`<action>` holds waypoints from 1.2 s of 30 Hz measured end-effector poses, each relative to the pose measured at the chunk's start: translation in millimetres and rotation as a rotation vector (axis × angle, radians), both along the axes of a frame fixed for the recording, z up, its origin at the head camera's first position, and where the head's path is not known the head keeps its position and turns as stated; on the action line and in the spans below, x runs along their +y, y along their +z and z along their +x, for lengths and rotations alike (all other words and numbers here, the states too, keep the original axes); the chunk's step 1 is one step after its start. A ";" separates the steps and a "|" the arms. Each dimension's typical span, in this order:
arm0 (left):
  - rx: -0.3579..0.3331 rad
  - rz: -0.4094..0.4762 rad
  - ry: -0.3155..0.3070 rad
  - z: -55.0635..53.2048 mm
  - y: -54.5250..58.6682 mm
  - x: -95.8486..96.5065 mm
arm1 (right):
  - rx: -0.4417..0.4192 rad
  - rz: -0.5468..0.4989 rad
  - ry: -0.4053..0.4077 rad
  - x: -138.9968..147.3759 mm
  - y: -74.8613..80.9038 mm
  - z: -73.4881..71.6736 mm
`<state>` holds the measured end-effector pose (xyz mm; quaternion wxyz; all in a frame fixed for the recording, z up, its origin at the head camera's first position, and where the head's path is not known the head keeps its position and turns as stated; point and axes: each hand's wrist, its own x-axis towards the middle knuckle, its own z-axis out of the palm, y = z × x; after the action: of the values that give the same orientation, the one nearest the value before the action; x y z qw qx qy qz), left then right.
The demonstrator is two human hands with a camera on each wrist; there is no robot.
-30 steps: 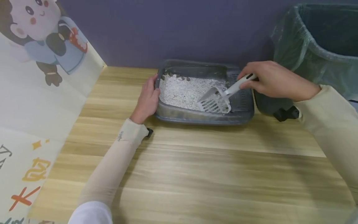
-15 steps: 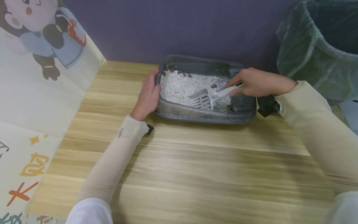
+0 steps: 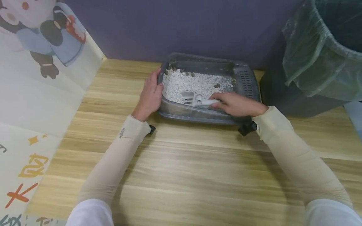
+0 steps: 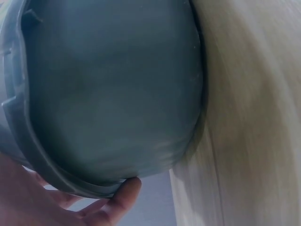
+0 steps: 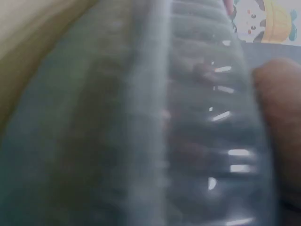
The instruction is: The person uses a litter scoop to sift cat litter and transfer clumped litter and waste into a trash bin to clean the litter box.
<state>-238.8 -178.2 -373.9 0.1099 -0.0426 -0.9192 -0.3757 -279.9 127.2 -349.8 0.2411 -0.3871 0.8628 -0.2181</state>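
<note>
A grey litter box (image 3: 195,115) holds white litter (image 3: 198,82), with dark clumps (image 3: 216,85) at its right and others along the back left. My left hand (image 3: 150,94) grips the box's left rim; in the left wrist view its thumb and fingers lie along the rim of the box (image 4: 113,94). In my right hand (image 3: 237,105) is the handle of a pale slotted litter scoop (image 3: 207,102). The scoop's head sits low at the litter near the front wall, partly hidden. The right wrist view is blurred, showing the box wall (image 5: 146,141) beside the right hand (image 5: 282,103).
Right of the box stands a dark bin (image 3: 285,91) lined with a clear bag (image 3: 319,62). A purple wall (image 3: 181,28) rises behind the box, and a printed wall (image 3: 56,103) borders the wood-grain surface (image 3: 198,172) on the left.
My right hand has carried the scoop left and toward the front wall, its head now lower at the litter. A dark clump at the right is uncovered. The left hand stays on the rim.
</note>
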 end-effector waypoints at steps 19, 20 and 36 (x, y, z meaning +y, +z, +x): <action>0.018 -0.021 -0.022 -0.1 -1.2 -1.9 | 0.120 -0.129 -0.136 -7.7 -17.2 -6.6; 0.017 -0.020 -0.021 0.0 -1.4 -1.9 | 0.129 -0.134 -0.141 -7.8 -17.7 -6.6; 0.018 0.005 -0.019 1.4 -1.2 -2.0 | 0.287 -0.220 -0.325 19.4 -5.9 11.0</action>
<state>-237.4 -180.2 -375.1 0.1146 -0.0542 -0.9169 -0.3784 -268.9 146.6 -355.7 0.0340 -0.2939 0.9103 -0.2896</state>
